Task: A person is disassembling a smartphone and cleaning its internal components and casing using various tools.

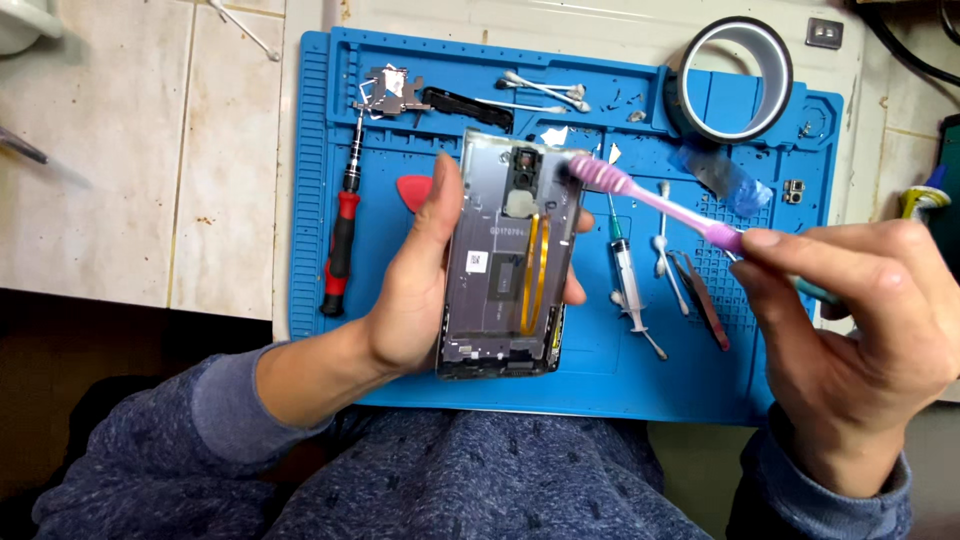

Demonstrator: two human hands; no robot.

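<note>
left hand (405, 300) grips opened phone (505, 250) | right hand (860, 330) holds pink toothbrush (650, 200)

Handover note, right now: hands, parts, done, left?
Left hand: holds the opened phone frame upright over the blue mat, insides facing up.
Right hand: grip on a pink toothbrush, bristles at the frame's top right corner.
On mat: red screwdriver, red pick, syringe, cotton swabs, tape roll, tweezers.
Done: phone open.
Left: brushing in hand; rest of frame untouched.
</note>
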